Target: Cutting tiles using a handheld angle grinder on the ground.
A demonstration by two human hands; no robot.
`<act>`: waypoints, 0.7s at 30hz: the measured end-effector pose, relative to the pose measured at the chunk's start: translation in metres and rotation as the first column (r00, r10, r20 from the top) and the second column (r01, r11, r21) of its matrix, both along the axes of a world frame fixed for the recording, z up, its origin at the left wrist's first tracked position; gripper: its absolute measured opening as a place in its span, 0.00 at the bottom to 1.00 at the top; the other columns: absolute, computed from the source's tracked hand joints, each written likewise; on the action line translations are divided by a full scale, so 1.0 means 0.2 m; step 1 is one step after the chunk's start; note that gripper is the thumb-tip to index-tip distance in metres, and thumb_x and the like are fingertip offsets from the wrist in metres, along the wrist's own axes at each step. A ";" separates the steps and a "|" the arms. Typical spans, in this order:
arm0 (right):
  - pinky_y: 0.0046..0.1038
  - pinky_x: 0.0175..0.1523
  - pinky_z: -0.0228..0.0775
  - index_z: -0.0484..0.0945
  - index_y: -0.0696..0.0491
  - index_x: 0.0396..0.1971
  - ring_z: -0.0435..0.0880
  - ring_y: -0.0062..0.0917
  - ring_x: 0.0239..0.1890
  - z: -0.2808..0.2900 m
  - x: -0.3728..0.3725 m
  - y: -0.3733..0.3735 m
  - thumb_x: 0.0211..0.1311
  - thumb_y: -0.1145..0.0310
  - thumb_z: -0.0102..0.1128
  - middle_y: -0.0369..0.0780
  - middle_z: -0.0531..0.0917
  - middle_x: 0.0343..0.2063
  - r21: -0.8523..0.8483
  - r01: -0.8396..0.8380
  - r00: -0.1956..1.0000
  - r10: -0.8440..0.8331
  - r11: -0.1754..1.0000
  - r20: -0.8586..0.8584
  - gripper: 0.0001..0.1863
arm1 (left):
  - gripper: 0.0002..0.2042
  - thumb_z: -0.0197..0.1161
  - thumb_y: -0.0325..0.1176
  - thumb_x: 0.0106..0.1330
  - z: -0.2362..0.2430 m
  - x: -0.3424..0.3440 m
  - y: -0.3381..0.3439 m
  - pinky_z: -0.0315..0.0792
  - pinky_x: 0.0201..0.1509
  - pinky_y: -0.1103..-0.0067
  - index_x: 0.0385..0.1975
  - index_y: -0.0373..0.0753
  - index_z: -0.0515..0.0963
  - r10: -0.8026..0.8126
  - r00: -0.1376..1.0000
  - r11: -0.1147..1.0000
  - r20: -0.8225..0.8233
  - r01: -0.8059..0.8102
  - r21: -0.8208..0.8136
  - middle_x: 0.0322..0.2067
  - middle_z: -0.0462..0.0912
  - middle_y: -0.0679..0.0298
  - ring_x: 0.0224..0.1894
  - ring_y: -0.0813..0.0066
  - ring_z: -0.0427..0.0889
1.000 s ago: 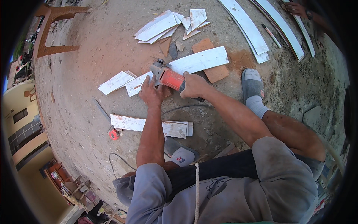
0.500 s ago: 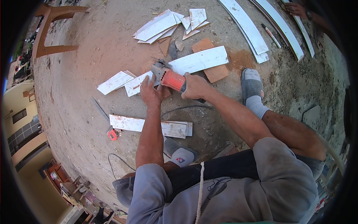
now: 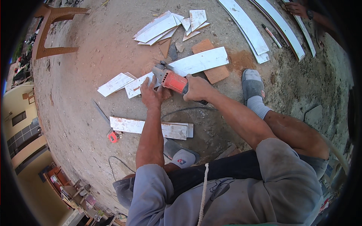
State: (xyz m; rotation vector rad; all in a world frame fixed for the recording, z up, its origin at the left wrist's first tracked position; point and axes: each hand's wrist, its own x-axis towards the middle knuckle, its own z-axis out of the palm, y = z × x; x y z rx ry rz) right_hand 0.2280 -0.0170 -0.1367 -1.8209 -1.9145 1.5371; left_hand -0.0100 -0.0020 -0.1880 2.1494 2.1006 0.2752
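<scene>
Ground (image 3: 86,56): bare, dusty concrete reddened with cutting dust, which carried everything else in the scene. A brown plastic chair (image 3: 52,34) lay tipped at its far left edge.

Long curved white strips (image 3: 249,28): laid side by side at the upper right, where another person's hand (image 3: 298,8) rested on the outermost one.

Long white tile (image 3: 200,61): lay slantwise just beyond the tool, partly over a reddish brick piece (image 3: 217,73).

Cut tile strip (image 3: 147,128): lay nearer the person, between the left forearm and a small red tape measure (image 3: 113,136).

Heap of white offcuts (image 3: 169,26): piled well beyond the work.

Small white tile piece (image 3: 135,86): lay flat on the ground, touching a second piece (image 3: 115,83) to its left.

Angle grinder (image 3: 169,78): red-bodied, its head over the near end of the small tile piece.

Right hand (image 3: 198,88): was closed around the rear of the grinder's body.

Left hand (image 3: 152,96): was pressed flat, fingers spread, on the small tile piece just beside the grinder head.

Compared with the views a second and half a second before, hands, grinder and tiles stood almost exactly as they had; the posture had held steady, which suggested a cut under way rather than a repositioning.
</scene>
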 end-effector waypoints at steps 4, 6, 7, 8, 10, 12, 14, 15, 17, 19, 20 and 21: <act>0.40 0.50 0.76 0.69 0.65 0.49 0.83 0.48 0.44 -0.02 0.01 -0.02 0.34 0.58 0.70 0.57 0.82 0.40 0.001 0.007 1.000 -0.007 1.000 0.000 0.40 | 0.27 0.73 0.39 0.52 0.00 0.00 0.00 0.67 0.64 0.69 0.56 0.56 0.78 -0.003 1.000 1.000 -0.024 0.003 0.010 0.58 0.72 0.61 0.62 0.61 0.68; 0.40 0.50 0.76 0.69 0.65 0.49 0.83 0.48 0.44 -0.02 0.01 -0.02 0.34 0.58 0.70 0.57 0.82 0.40 0.010 0.011 1.000 -0.011 1.000 0.005 0.39 | 0.27 0.73 0.39 0.52 0.01 0.02 0.00 0.67 0.64 0.69 0.55 0.56 0.79 0.013 1.000 1.000 -0.016 -0.013 -0.002 0.58 0.72 0.61 0.62 0.62 0.68; 0.39 0.50 0.76 0.69 0.65 0.49 0.83 0.48 0.44 -0.03 0.02 -0.02 0.34 0.58 0.70 0.57 0.82 0.40 0.009 0.014 1.000 -0.014 1.000 0.001 0.39 | 0.27 0.73 0.39 0.52 0.01 0.02 0.00 0.67 0.64 0.69 0.55 0.56 0.79 0.013 1.000 1.000 -0.016 -0.013 -0.003 0.58 0.72 0.61 0.62 0.62 0.68; 0.39 0.50 0.76 0.69 0.65 0.49 0.83 0.48 0.45 -0.02 0.02 -0.02 0.34 0.58 0.70 0.57 0.82 0.40 0.010 0.015 1.000 -0.015 1.000 -0.006 0.39 | 0.27 0.73 0.39 0.52 0.00 0.02 0.00 0.67 0.64 0.69 0.55 0.56 0.78 0.006 1.000 1.000 -0.014 -0.006 0.010 0.58 0.72 0.62 0.62 0.62 0.68; 0.39 0.50 0.76 0.69 0.65 0.49 0.83 0.48 0.45 -0.01 0.00 0.00 0.34 0.58 0.70 0.57 0.82 0.40 0.003 0.010 1.000 -0.010 1.000 -0.002 0.40 | 0.27 0.73 0.39 0.52 0.00 0.01 0.00 0.67 0.64 0.69 0.56 0.56 0.78 -0.001 1.000 1.000 -0.015 0.001 0.025 0.58 0.72 0.62 0.61 0.62 0.68; 0.39 0.50 0.76 0.69 0.65 0.49 0.83 0.48 0.45 0.00 0.00 0.01 0.34 0.58 0.71 0.57 0.82 0.40 -0.002 0.012 1.000 -0.012 1.000 0.004 0.40 | 0.27 0.74 0.39 0.52 0.00 0.01 0.00 0.67 0.64 0.69 0.56 0.56 0.78 0.009 1.000 1.000 -0.019 -0.009 0.010 0.58 0.72 0.62 0.61 0.62 0.68; 0.41 0.49 0.74 0.69 0.67 0.47 0.82 0.51 0.42 0.00 0.00 0.02 0.33 0.60 0.69 0.60 0.81 0.37 0.001 0.045 0.998 -0.045 0.999 -0.043 0.38 | 0.27 0.74 0.39 0.52 0.00 0.01 0.00 0.67 0.64 0.69 0.56 0.56 0.78 0.010 1.000 1.000 -0.025 -0.010 0.007 0.58 0.72 0.63 0.61 0.63 0.68; 0.41 0.49 0.74 0.69 0.67 0.47 0.82 0.51 0.42 -0.01 0.00 0.01 0.33 0.60 0.69 0.60 0.81 0.37 0.002 0.049 0.998 -0.049 0.999 -0.042 0.38 | 0.27 0.74 0.39 0.51 0.00 0.02 0.00 0.67 0.64 0.69 0.56 0.56 0.78 0.015 0.999 1.000 -0.030 -0.015 0.002 0.58 0.72 0.63 0.61 0.63 0.68; 0.41 0.49 0.74 0.69 0.67 0.47 0.82 0.51 0.42 -0.01 -0.01 0.01 0.33 0.60 0.69 0.60 0.81 0.37 0.021 0.037 0.999 -0.037 0.999 -0.037 0.38 | 0.27 0.74 0.38 0.51 0.01 0.02 0.00 0.67 0.64 0.69 0.55 0.55 0.79 0.020 0.999 1.000 -0.027 -0.020 -0.006 0.58 0.72 0.63 0.62 0.63 0.68; 0.40 0.50 0.75 0.69 0.66 0.48 0.83 0.49 0.44 0.00 0.01 0.01 0.33 0.59 0.70 0.58 0.82 0.38 0.001 0.025 0.999 -0.025 1.000 -0.024 0.39 | 0.27 0.74 0.38 0.51 0.01 0.03 0.00 0.67 0.64 0.69 0.55 0.55 0.79 0.029 0.999 0.999 -0.023 -0.030 -0.014 0.58 0.72 0.63 0.62 0.62 0.68; 0.39 0.50 0.76 0.69 0.66 0.49 0.83 0.47 0.45 0.01 0.01 0.01 0.33 0.58 0.71 0.56 0.82 0.40 -0.019 0.013 1.000 -0.013 1.000 -0.012 0.40 | 0.27 0.74 0.38 0.51 0.01 0.02 0.00 0.67 0.64 0.69 0.55 0.55 0.79 0.026 0.999 1.000 -0.018 -0.027 -0.009 0.58 0.72 0.63 0.62 0.62 0.68; 0.39 0.50 0.76 0.69 0.66 0.49 0.83 0.47 0.45 0.01 0.01 0.01 0.33 0.58 0.71 0.56 0.82 0.40 -0.018 0.013 1.000 -0.014 1.000 -0.011 0.40 | 0.27 0.74 0.38 0.51 0.01 0.02 0.00 0.67 0.64 0.69 0.55 0.55 0.79 0.024 1.000 1.000 -0.013 -0.024 -0.005 0.58 0.72 0.63 0.62 0.62 0.68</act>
